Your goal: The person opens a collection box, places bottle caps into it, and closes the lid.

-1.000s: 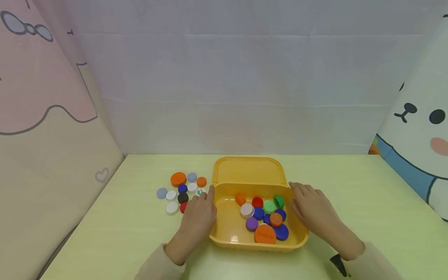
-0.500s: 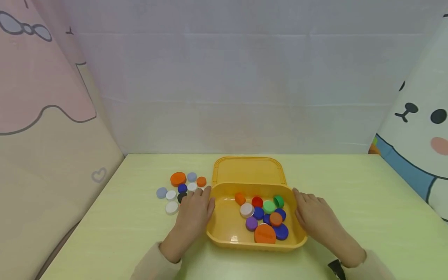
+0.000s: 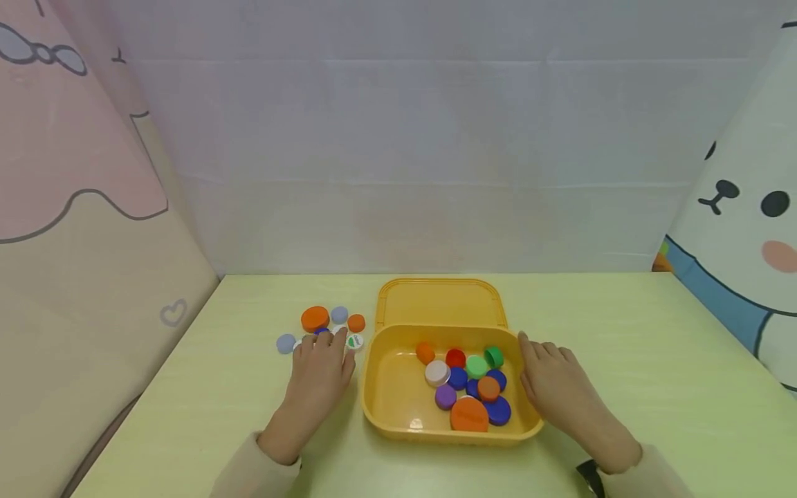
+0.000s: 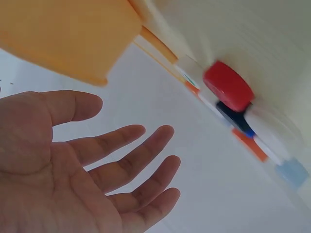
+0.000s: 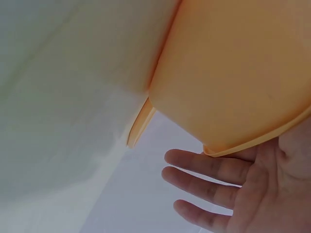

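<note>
A yellow box (image 3: 398, 434) holds several bottle caps, among them a large orange cap (image 3: 470, 415) and a purple cap (image 3: 445, 397). The left hand (image 3: 319, 377) hovers over the loose caps left of the box, hiding some of them. In the left wrist view that hand (image 4: 97, 170) has spread, relaxed fingers holding nothing, apart from the box and from a red cap (image 4: 228, 86). The right hand (image 3: 563, 384) touches the box's right rim; in the right wrist view the hand (image 5: 252, 189) lies along the rim, its other fingers extended.
A yellow lid (image 3: 442, 303) lies flat behind the box. Loose caps, including a large orange one (image 3: 315, 319), a light blue one (image 3: 286, 344) and a small orange one (image 3: 356, 323), lie on the pale table (image 3: 187, 415). A white curtain (image 3: 436, 159) stands behind.
The left hand has left the box's left rim and moved left over the loose caps. The box has shifted slightly left; the right hand stays at its right rim.
</note>
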